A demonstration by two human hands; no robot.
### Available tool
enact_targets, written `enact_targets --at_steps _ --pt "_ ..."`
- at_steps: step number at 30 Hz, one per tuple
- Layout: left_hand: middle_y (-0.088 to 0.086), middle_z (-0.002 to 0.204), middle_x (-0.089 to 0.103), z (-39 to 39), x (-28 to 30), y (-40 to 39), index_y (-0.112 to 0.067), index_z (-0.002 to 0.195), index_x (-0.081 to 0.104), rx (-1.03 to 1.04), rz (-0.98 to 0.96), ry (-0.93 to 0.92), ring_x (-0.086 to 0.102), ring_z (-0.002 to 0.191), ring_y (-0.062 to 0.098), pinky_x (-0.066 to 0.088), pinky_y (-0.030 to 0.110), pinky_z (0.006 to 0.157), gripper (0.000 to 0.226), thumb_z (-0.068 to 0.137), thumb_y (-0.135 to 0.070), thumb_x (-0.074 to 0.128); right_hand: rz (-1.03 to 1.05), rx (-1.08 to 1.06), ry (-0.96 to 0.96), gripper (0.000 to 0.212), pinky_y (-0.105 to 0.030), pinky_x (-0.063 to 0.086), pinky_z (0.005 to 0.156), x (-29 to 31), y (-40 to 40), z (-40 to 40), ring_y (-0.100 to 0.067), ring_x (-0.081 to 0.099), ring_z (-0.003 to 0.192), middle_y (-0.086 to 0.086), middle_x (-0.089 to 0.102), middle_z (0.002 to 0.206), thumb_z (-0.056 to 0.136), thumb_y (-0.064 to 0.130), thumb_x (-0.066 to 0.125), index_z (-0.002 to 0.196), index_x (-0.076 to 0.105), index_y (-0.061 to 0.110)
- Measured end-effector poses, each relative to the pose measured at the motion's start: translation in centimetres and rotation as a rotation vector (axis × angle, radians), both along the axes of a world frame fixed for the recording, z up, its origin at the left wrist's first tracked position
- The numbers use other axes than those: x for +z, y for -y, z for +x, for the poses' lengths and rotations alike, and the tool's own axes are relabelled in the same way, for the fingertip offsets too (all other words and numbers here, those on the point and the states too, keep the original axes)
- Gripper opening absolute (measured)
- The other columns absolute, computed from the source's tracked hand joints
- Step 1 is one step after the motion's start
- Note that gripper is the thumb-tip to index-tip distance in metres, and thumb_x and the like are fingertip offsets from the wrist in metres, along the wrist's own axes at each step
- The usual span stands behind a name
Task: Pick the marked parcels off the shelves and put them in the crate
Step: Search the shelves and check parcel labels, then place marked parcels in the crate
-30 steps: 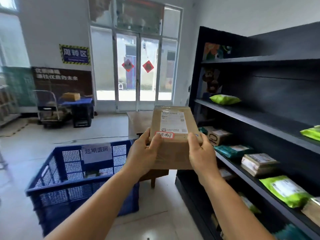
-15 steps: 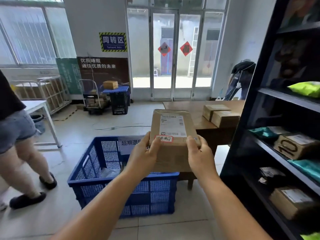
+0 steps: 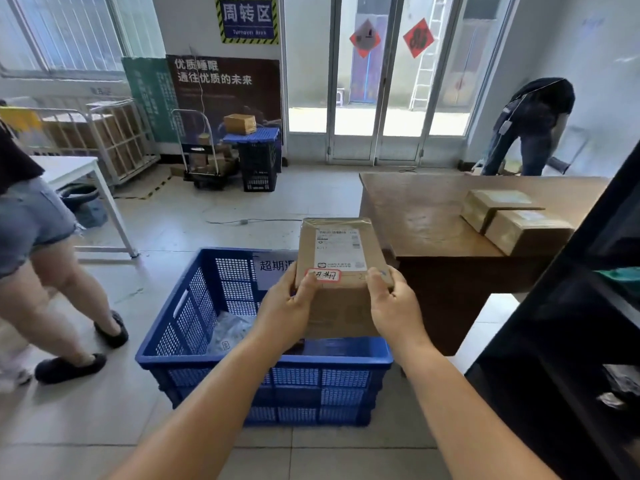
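A brown cardboard parcel (image 3: 341, 258) with a white shipping label and a red-bordered sticker on its near edge is held in both hands, above the right half of the blue crate (image 3: 214, 365). My left hand (image 3: 285, 311) grips its near left corner and my right hand (image 3: 393, 304) its near right corner. The crate stands on the floor straight ahead, with a white paper sign on its far wall and a pale plastic-wrapped parcel (image 3: 230, 332) lying inside.
A dark shelf unit (image 3: 568, 341) fills the right edge. A brown wooden table (image 3: 426, 216) with two cardboard boxes (image 3: 512, 220) stands behind the crate. A person (image 3: 41, 258) stands close on the left; another person (image 3: 533, 123) bends over by the doors.
My view has swung left, away from the shelves, and the crate has come to sit directly in front of me. The parcel stays in both hands, now over the crate.
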State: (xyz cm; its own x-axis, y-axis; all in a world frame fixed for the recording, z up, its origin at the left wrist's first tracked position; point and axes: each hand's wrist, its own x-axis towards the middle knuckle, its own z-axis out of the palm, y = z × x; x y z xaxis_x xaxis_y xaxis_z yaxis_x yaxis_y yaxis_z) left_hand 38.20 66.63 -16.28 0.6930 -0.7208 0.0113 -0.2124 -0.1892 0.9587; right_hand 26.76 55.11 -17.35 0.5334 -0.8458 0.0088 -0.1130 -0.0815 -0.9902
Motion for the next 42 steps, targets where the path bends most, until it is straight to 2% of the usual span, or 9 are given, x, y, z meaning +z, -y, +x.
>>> enact_targets --at_steps 4,8,14,21,27,31,37,40,42 --pt "-0.009 0.119 0.06 6.1 -2.6 4.0 -0.038 0.138 0.042 -0.005 0.033 -0.023 0.056 0.104 0.011 0.052 0.035 0.088 0.041 0.098 -0.046 0.039 0.013 -0.013 -0.032 0.046 -0.025 0.053 0.081 -2.7 4.1 5.9 -0.007 0.061 0.098 0.003 0.062 0.116 0.096 0.042 0.046 0.137 0.043 0.02" --pt "-0.011 0.122 0.058 12.5 -4.6 8.7 -0.039 0.138 0.042 -0.033 0.06 -0.039 0.054 0.103 0.007 0.046 0.02 0.076 0.039 0.099 -0.043 0.039 0.036 -0.042 -0.059 0.053 -0.039 0.053 0.091 -5.4 8.8 12.3 -0.01 0.06 0.103 0.004 0.061 0.118 0.094 0.045 0.046 0.142 0.039 0.024" --pt "-0.014 0.117 0.057 21.1 -7.6 15.3 -0.038 0.138 0.041 -0.071 0.14 -0.093 0.053 0.096 0.0 0.043 0.017 0.076 0.038 0.1 -0.039 0.04 0.107 -0.067 -0.079 0.043 -0.022 0.05 0.077 -8.7 14.6 20.4 -0.008 0.06 0.103 0.006 0.063 0.116 0.096 0.038 0.044 0.137 0.046 0.024" --pt "-0.027 0.102 0.055 26.1 -15.0 21.4 -0.035 0.134 0.044 -0.112 0.215 -0.209 0.053 0.089 -0.009 0.043 0.005 0.064 0.033 0.1 -0.033 0.042 0.31 -0.037 -0.139 0.03 -0.023 0.049 0.081 -15.5 19.8 24.4 -0.006 0.059 0.104 0.014 0.063 0.111 0.099 0.036 0.046 0.128 0.05 0.03" --pt "-0.03 0.103 0.052 28.0 -23.9 25.9 -0.038 0.136 0.037 -0.155 0.304 -0.329 0.051 0.092 -0.012 0.041 0.003 0.066 0.036 0.101 -0.033 0.042 0.456 -0.023 -0.24 0.031 -0.03 0.047 0.094 -24.3 24.6 26.1 -0.008 0.059 0.111 0.012 0.067 0.114 0.093 0.032 0.055 0.124 0.055 0.032" --pt "-0.021 0.124 0.057 29.1 -31.8 28.4 -0.041 0.136 0.041 -0.176 0.356 -0.372 0.052 0.111 -0.002 0.04 0.012 0.082 0.042 0.097 -0.031 0.051 0.515 -0.03 -0.295 0.029 -0.023 0.045 0.082 -31.3 27.4 27.2 -0.006 0.059 0.106 0.011 0.067 0.11 0.093 0.027 0.057 0.122 0.056 0.03" --pt "-0.025 0.107 0.06 29.4 -44.9 31.3 -0.049 0.12 0.042 -0.125 0.453 -0.417 0.053 0.08 -0.005 0.042 0.014 0.068 0.034 0.096 -0.029 0.054 0.554 -0.016 -0.378 0.023 -0.021 0.045 0.08 -43.6 30.6 28.0 -0.007 0.061 0.103 0.008 0.068 0.11 0.092 0.016 0.059 0.106 0.061 0.034" --pt "-0.022 0.111 0.061 29.4 -51.4 32.2 -0.04 0.131 0.044 -0.107 0.503 -0.403 0.058 0.089 0.003 0.043 0.019 0.065 0.04 0.095 -0.028 0.055 0.629 -0.018 -0.406 0.025 -0.021 0.043 0.078 -49.8 31.4 28.1 -0.008 0.06 0.105 0.009 0.068 0.11 0.091 0.016 0.059 0.11 0.062 0.031" --pt "-0.016 0.117 0.062 29.5 -55.6 32.7 -0.035 0.136 0.045 -0.095 0.542 -0.38 0.06 0.102 0.006 0.048 0.024 0.078 0.046 0.093 -0.029 0.058 0.667 -0.017 -0.431 0.032 -0.021 0.041 0.079 -53.8 32.0 28.3 -0.007 0.058 0.106 0.011 0.068 0.109 0.092 0.015 0.059 0.12 0.059 0.029"
